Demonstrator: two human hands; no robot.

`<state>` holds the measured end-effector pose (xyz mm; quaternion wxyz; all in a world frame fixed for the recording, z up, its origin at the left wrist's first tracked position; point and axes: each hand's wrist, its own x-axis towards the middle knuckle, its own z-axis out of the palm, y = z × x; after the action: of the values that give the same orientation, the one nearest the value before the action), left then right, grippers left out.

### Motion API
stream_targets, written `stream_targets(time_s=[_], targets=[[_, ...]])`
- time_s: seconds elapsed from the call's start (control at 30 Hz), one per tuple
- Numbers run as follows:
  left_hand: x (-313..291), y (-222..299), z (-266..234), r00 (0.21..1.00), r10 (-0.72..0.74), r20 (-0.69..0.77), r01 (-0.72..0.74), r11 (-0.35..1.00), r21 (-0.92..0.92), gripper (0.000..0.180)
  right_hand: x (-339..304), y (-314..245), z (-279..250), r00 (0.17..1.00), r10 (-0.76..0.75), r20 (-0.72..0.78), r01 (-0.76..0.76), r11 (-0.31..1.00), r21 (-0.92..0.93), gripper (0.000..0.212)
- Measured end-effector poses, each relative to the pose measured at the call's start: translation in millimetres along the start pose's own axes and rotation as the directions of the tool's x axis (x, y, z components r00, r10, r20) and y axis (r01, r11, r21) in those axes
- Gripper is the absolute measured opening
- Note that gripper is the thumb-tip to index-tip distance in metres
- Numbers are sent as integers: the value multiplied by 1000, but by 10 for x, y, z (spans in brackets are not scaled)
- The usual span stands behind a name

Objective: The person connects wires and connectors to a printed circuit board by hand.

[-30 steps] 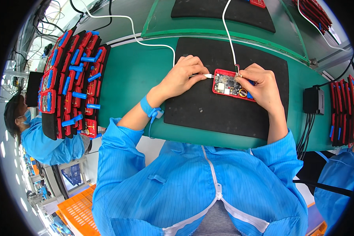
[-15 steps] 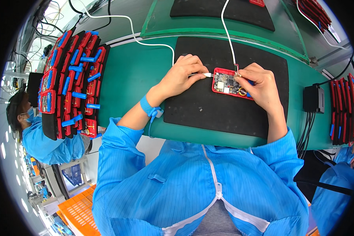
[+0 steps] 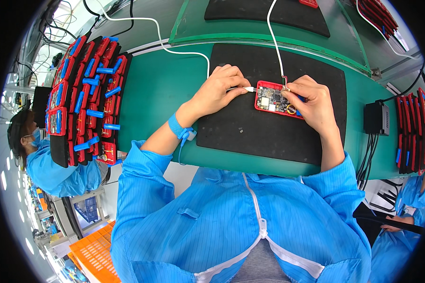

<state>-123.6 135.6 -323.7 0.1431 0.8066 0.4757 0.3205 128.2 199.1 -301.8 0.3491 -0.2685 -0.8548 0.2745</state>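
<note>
A green circuit board (image 3: 272,98) lies in a shallow red plastic case (image 3: 275,113) on a black foam mat (image 3: 241,137). My left hand (image 3: 223,87) pinches a white cable plug (image 3: 250,89) at the left end of the case; the plug meets the board's edge. My right hand (image 3: 311,98) covers the right end. Its thumb and forefinger pinch the end of a second white cable (image 3: 276,45), where thin red and dark wires come out, down against the board. Their fingertips hide the exact contact. A yellow wire loop and a bit of blue show beside the right fingers.
Stacked black trays of red cases with blue cylinders (image 3: 95,114) stand at the left, more red cases (image 3: 413,132) at the right. A black box (image 3: 377,119) with cables sits on the green table (image 3: 148,89). A blue wrist strap (image 3: 180,128) circles my left wrist. Co-workers sit on both sides.
My hands, the case and the plug stay practically where they were. At the far right, a co-worker's arm and hand have shifted, and the hand now shows lower down.
</note>
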Motion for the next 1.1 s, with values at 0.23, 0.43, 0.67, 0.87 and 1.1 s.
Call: stream_targets(time_s=[0.23, 0.43, 0.67, 0.87, 1.1], targets=[[3, 1, 5, 1000, 9, -11, -10, 1000, -4, 10, -19, -6, 20, 999, -28, -30, 28, 1000, -2, 13], [-3, -2, 6, 1000, 14, -17, -15, 1000, -3, 10, -23, -6, 22, 998, -44, -39, 44, 999, -11, 13], [-1, 10, -6, 1000, 0, -2, 0, 1000, -11, 10, -29, 2, 23, 998, -45, -48, 44, 999, -5, 12], [12, 11, -7, 1000, -18, 1, 18, 998, -63, 11, -21, 11, 20, 998, -43, -48, 43, 999, -4, 12], [19, 69, 15, 1000, -9, 3, 9, 1000, -24, 9, -46, 31, 23, 997, -50, -56, 50, 999, 6, 12]])
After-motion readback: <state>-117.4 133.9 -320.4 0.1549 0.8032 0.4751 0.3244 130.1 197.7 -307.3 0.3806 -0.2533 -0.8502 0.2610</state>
